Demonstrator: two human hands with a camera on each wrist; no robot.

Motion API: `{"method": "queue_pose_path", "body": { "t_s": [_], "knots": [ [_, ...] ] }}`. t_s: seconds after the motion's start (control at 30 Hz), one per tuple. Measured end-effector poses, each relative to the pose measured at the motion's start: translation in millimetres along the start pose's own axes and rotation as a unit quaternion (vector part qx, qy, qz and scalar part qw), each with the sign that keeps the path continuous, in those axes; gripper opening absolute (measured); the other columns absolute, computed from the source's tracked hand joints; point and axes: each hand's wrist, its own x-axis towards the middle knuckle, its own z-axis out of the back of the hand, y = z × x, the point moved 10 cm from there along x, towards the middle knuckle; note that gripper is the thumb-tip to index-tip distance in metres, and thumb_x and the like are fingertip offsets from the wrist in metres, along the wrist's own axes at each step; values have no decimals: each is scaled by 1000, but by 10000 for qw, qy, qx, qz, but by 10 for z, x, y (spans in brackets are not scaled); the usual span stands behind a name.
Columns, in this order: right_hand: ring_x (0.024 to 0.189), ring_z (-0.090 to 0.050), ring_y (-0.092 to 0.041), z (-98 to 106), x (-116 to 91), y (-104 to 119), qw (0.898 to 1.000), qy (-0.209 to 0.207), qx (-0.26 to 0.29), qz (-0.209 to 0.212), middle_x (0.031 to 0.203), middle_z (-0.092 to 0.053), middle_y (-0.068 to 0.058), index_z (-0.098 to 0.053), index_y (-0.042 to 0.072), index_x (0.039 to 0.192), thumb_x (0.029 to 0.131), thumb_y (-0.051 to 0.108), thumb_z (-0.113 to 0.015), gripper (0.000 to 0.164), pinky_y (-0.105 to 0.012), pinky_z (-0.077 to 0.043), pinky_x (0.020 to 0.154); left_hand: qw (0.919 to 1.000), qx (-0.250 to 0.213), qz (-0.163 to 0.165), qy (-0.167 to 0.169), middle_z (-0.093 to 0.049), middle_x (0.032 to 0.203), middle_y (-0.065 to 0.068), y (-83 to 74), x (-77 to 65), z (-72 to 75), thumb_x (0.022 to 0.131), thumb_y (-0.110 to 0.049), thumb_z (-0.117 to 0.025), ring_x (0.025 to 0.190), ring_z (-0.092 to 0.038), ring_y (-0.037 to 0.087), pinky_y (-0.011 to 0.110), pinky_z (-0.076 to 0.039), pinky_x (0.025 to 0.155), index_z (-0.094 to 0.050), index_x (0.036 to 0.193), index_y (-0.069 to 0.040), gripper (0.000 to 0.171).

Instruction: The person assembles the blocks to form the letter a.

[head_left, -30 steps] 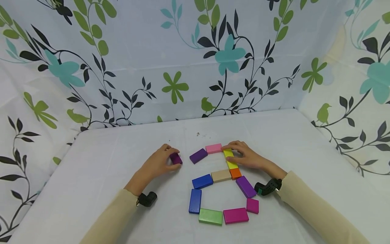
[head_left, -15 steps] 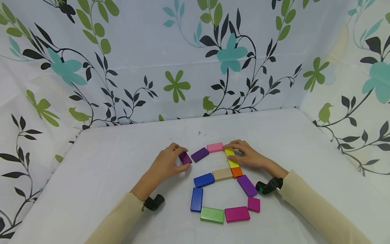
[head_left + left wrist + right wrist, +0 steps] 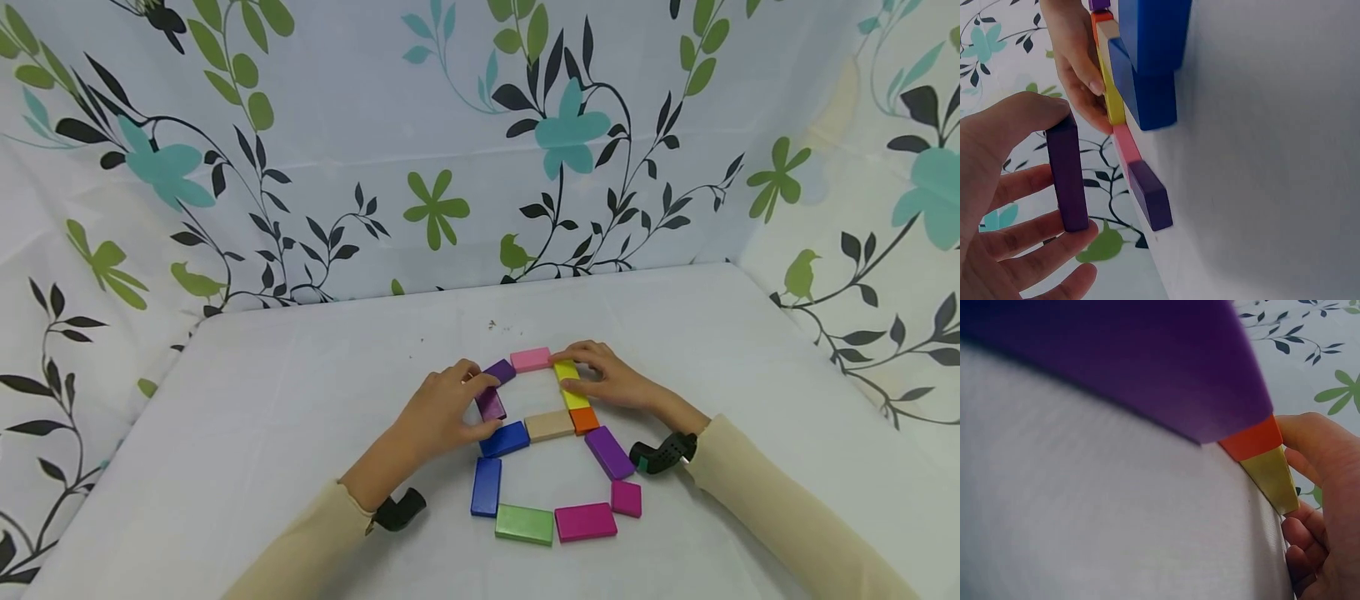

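Observation:
My left hand [image 3: 438,414] pinches a dark purple block [image 3: 491,406] between thumb and fingertips, at the left of an outline of coloured blocks. In the left wrist view that held block [image 3: 1068,175] stands on end between thumb and fingers. It sits between another purple block [image 3: 501,372], partly covered by the fingers, and a blue block [image 3: 506,439] by the thumb. On the outline's upper right, my right hand [image 3: 611,382] holds a yellow block [image 3: 576,401], with a finger at its far end and the thumb along its side. A pink block [image 3: 531,359] lies beside that finger.
A tan block [image 3: 550,425] and an orange block [image 3: 584,420] cross the middle. Below, a violet block [image 3: 609,452], magenta blocks [image 3: 586,522], a green block [image 3: 524,524] and a second blue block [image 3: 486,487] form a lower loop. A patterned cloth [image 3: 337,150] hangs behind the white table [image 3: 300,367].
My left hand has carried the dark purple block rightward, from apart on the left into the space between the other purple block and the blue one. The right hand stays at the yellow block.

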Motion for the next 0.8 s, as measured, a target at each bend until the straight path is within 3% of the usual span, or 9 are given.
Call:
{"method": "queue_pose_path", "body": {
  "t_s": [0.43, 0.8],
  "knots": [
    [130, -33, -38, 6, -2, -14, 9999, 48, 61, -130, 139, -44, -18, -58, 14, 135, 92, 25, -66, 45, -64, -30, 105, 9990, 76, -414, 160, -57, 119, 10, -371, 80, -65, 86, -39, -72, 105, -59, 25, 44, -47, 92, -63, 125, -13, 47],
    [132, -32, -39, -7, -2, -28, 9998, 28, 90, -156, 139, -44, -17, -58, 14, 135, 92, 26, -66, 45, -67, -28, 105, 9945, 455, -925, 166, -58, 118, 5, -711, 143, -121, 88, -44, -69, 101, -58, 17, 37, -49, 87, -63, 127, -19, 47]
  ]
}}
